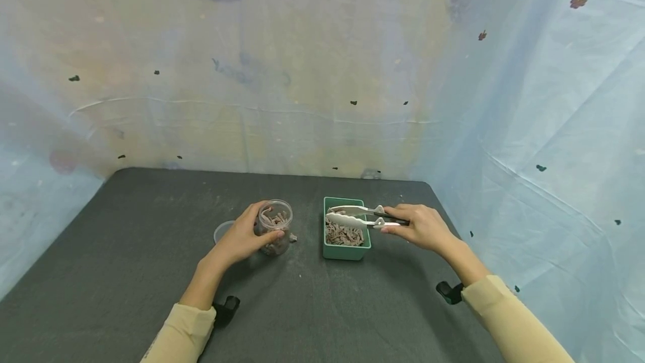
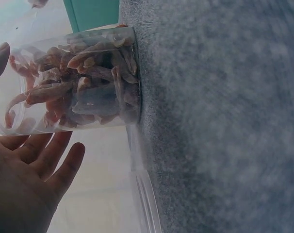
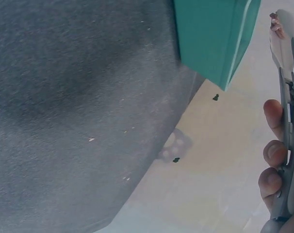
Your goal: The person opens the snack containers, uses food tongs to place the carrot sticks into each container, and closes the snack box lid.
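Note:
My left hand point(image 1: 242, 238) grips a clear, lidless jar point(image 2: 96, 104) with its thumb on one side and fingers on the other. Brown, dried-looking strips point(image 2: 52, 92) fill much of the jar, which stands upright on the dark table. In my right hand point(image 1: 422, 227) is a pair of tongs point(image 1: 349, 220) with pale heads and a dark handle, held level over a green rectangular box point(image 1: 347, 253). More brown strips point(image 1: 344, 235) lie in that box. The right wrist view shows a small brown piece point(image 3: 277, 26) at the tongs' tip.
A round clear lid point(image 1: 220, 232) lies left of the jar, partly behind my left hand. One loose brown piece point(image 1: 293, 237) sits right beside the jar. The dark table point(image 1: 302, 318) ends at the back against a patterned plastic sheet point(image 1: 282, 139).

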`<state>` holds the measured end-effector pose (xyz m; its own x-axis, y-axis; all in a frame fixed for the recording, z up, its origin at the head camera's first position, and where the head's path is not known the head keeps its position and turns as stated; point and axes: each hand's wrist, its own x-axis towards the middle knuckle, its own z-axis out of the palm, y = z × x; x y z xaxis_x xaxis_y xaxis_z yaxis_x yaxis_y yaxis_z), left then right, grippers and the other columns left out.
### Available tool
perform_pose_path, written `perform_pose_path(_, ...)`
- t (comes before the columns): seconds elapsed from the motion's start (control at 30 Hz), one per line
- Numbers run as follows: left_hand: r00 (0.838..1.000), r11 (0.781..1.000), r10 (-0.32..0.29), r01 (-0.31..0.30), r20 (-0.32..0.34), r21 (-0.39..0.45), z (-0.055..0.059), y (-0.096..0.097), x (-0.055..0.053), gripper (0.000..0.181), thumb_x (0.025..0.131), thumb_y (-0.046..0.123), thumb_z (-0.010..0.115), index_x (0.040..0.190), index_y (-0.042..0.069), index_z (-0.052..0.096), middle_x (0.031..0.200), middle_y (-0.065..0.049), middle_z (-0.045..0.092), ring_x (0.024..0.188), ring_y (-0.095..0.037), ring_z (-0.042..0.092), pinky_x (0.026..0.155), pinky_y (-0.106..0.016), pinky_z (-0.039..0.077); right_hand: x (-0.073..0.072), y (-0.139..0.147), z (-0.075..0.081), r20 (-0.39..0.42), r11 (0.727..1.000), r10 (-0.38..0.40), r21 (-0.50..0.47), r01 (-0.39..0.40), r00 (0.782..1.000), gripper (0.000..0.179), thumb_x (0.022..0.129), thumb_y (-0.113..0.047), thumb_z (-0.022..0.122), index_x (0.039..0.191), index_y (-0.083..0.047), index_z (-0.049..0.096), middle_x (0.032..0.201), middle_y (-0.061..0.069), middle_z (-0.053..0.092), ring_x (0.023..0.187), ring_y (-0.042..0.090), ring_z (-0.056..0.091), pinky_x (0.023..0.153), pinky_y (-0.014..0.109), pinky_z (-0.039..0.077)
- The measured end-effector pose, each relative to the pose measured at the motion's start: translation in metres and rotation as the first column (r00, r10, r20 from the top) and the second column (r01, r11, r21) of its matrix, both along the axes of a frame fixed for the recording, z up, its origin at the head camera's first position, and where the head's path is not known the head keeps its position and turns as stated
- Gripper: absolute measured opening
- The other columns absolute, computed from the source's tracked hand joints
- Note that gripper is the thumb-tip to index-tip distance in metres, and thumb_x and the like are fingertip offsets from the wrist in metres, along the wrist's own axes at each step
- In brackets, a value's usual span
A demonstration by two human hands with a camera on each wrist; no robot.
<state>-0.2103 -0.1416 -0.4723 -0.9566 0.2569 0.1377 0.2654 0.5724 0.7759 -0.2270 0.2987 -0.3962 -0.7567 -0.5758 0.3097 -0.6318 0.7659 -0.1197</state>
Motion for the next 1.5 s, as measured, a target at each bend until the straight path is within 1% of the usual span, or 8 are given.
perform_pose_path(0.17, 1.000, 1.000, 0.001, 0.000, 0.003, -0.005, 0.000, 0.000, 0.000, 0.097, 0.092, 0.060, 0.074, 0.162, 0.011, 0.029, 0.162, -0.021, 0.034, 0.145, -0.046, 0.040, 0.109, -0.068, 0.041, -0.001, -0.008, 0.006, -0.014, 1.000, 0.004, -0.015, -0.004, 1.000, 0.054, 0.089, -0.038, 0.083, 0.135, -0.012, 0.072, 0.101, -0.001, 0.074, 0.060, 0.001, 0.042, 0.051, 0.023, 0.034)
perform_pose_path(0.33, 1.000, 1.000, 0.003, -0.003, 0.003, -0.006, 0.000, 0.000, 0.000, 0.097, 0.091, 0.061, 0.074, 0.162, 0.011, 0.029, 0.162, -0.021, 0.034, 0.145, -0.046, 0.040, 0.109, -0.068, 0.041, -0.003, -0.018, 0.011, -0.024, 0.999, 0.011, -0.042, -0.012, 1.000, 0.054, 0.088, -0.037, 0.083, 0.135, -0.012, 0.072, 0.110, 0.003, 0.075, 0.068, 0.007, 0.055, 0.055, 0.025, 0.040)
perform_pose_path(0.43, 1.000, 1.000, 0.007, -0.007, 0.002, -0.008, -0.001, 0.000, -0.001, 0.097, 0.091, 0.062, 0.073, 0.162, 0.011, 0.029, 0.162, -0.021, 0.035, 0.145, -0.046, 0.040, 0.108, -0.068, 0.041, -0.004, -0.024, 0.014, -0.026, 0.998, 0.018, -0.053, -0.020, 0.999, 0.055, 0.088, -0.037, 0.083, 0.136, -0.012, 0.072, 0.114, 0.005, 0.075, 0.070, 0.010, 0.058, 0.056, 0.026, 0.041)
perform_pose_path(0.63, 1.000, 1.000, 0.011, -0.011, 0.005, -0.002, -0.001, 0.000, -0.002, 0.096, 0.092, 0.059, 0.075, 0.163, 0.013, 0.029, 0.162, -0.020, 0.035, 0.146, -0.045, 0.040, 0.108, -0.069, 0.040, -0.009, -0.041, 0.020, -0.051, 0.993, 0.072, -0.087, -0.076, 0.996, 0.054, 0.088, -0.036, 0.083, 0.135, -0.011, 0.072, 0.106, 0.001, 0.075, 0.063, 0.005, 0.050, 0.053, 0.024, 0.038)
perform_pose_path(0.87, 1.000, 1.000, 0.005, -0.005, -0.004, 0.002, -0.001, 0.000, -0.002, 0.099, 0.090, 0.064, 0.074, 0.163, 0.013, 0.030, 0.162, -0.018, 0.036, 0.147, -0.044, 0.038, 0.110, -0.069, 0.039, -0.014, -0.063, 0.025, -0.041, 0.987, 0.127, -0.093, -0.131, 0.991, 0.059, 0.093, -0.051, 0.072, 0.137, -0.011, 0.070, 0.110, 0.002, 0.075, 0.064, 0.003, 0.050, 0.054, 0.024, 0.039)
perform_pose_path(1.17, 1.000, 1.000, -0.006, 0.006, 0.000, 0.012, -0.001, 0.000, -0.002, 0.098, 0.090, 0.064, 0.073, 0.162, 0.014, 0.030, 0.162, -0.017, 0.036, 0.147, -0.044, 0.038, 0.110, -0.069, 0.039, -0.017, -0.088, 0.029, -0.035, 0.985, 0.162, -0.053, -0.163, 0.986, 0.054, 0.090, -0.035, 0.082, 0.138, -0.014, 0.070, 0.115, 0.001, 0.075, 0.064, 0.005, 0.054, 0.053, 0.024, 0.040)
perform_pose_path(1.3, 1.000, 1.000, -0.008, 0.008, 0.004, 0.010, -0.001, 0.000, -0.002, 0.098, 0.090, 0.064, 0.073, 0.163, 0.014, 0.030, 0.163, -0.017, 0.034, 0.148, -0.044, 0.037, 0.109, -0.069, 0.040, -0.018, -0.098, 0.029, -0.017, 0.986, 0.165, -0.027, -0.165, 0.986, 0.055, 0.090, -0.038, 0.081, 0.139, -0.015, 0.070, 0.117, 0.001, 0.075, 0.065, 0.005, 0.055, 0.053, 0.023, 0.039)
perform_pose_path(1.5, 1.000, 1.000, -0.001, 0.001, 0.013, 0.004, -0.001, 0.000, -0.001, 0.102, 0.090, 0.066, 0.073, 0.164, 0.011, 0.027, 0.166, -0.020, 0.029, 0.149, -0.046, 0.034, 0.110, -0.070, 0.038, -0.023, -0.109, 0.025, -0.026, 0.981, 0.191, -0.013, -0.191, 0.981, 0.055, 0.089, -0.039, 0.082, 0.137, -0.014, 0.071, 0.114, 0.000, 0.075, 0.063, 0.005, 0.053, 0.052, 0.022, 0.038)
